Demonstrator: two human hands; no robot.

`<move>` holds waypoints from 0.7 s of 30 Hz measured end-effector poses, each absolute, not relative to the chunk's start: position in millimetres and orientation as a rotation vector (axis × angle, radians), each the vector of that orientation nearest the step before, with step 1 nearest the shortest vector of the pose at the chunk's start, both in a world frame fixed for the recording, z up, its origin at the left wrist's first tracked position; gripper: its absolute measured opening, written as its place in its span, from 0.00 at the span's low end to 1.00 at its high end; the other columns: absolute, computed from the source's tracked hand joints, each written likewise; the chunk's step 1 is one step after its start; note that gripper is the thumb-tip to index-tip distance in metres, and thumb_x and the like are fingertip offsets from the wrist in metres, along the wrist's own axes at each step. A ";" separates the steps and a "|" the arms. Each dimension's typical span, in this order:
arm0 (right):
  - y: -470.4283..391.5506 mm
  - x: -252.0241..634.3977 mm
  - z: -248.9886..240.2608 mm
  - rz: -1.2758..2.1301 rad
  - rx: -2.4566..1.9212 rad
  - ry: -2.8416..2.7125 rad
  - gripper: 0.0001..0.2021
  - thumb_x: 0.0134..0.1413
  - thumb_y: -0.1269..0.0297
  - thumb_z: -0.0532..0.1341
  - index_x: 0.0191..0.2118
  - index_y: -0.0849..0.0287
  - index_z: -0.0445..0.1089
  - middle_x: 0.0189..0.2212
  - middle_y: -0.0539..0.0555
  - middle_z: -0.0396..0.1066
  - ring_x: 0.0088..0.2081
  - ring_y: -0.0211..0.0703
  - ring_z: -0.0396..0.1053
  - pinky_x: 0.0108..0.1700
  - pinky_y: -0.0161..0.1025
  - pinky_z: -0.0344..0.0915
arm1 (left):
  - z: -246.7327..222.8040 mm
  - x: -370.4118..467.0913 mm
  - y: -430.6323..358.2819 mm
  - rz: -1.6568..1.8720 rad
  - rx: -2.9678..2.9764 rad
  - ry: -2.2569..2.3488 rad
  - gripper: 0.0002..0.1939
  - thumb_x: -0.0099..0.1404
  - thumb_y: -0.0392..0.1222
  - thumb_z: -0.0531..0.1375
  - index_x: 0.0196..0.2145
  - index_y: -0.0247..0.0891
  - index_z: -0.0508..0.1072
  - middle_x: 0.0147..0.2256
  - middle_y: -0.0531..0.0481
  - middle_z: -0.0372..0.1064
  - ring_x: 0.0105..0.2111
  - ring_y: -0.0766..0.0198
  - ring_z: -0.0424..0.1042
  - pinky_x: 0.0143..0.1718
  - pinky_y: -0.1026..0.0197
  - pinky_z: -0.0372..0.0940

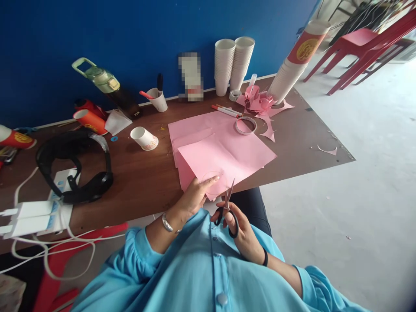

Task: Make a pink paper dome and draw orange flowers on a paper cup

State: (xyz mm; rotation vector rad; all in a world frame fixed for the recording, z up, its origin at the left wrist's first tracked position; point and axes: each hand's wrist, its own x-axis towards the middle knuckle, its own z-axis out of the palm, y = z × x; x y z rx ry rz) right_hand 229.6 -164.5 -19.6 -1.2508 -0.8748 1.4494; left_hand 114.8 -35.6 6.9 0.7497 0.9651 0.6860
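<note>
My left hand grips the near corner of a pink paper sheet, thumb on top. Under that thumb a thin round outline is drawn on the paper. My right hand has its fingers through the black handles of a pair of scissors. Their blades are spread and point up, close to the sheet's near right edge; whether they touch it I cannot tell. More pink sheets lie beneath on the table. A tape roll rests on the pink paper, with red and white markers behind it.
Pink scraps lie at the back right by a leaning cup stack. Two paper cup stacks stand along the blue wall. A paper cup, a bottle, a black headset and a cabled power strip are at left.
</note>
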 end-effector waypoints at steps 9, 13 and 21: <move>-171.0 233.0 -22.5 1.481 -1.218 -0.738 0.21 0.64 0.45 0.62 0.51 0.56 0.64 0.36 0.54 0.75 0.36 0.41 0.71 0.38 0.38 0.66 | 5.2 121.1 -44.1 0.700 1.158 0.996 0.20 0.65 0.48 0.65 0.51 0.35 0.78 0.51 0.43 0.77 0.55 0.51 0.73 0.60 0.51 0.64; -173.8 232.8 -24.3 1.553 -1.205 -0.712 0.24 0.60 0.47 0.66 0.53 0.54 0.64 0.43 0.56 0.76 0.45 0.45 0.72 0.49 0.42 0.68 | 4.8 119.9 -44.2 0.683 1.200 1.045 0.19 0.67 0.48 0.63 0.50 0.34 0.77 0.50 0.43 0.78 0.52 0.52 0.74 0.58 0.53 0.65; -176.8 224.8 -33.2 1.481 -1.181 -0.698 0.24 0.62 0.42 0.62 0.53 0.55 0.65 0.34 0.52 0.69 0.35 0.40 0.68 0.39 0.38 0.70 | 1.0 120.1 -48.1 0.709 1.258 1.086 0.16 0.67 0.48 0.63 0.47 0.34 0.78 0.45 0.45 0.79 0.50 0.55 0.75 0.58 0.55 0.65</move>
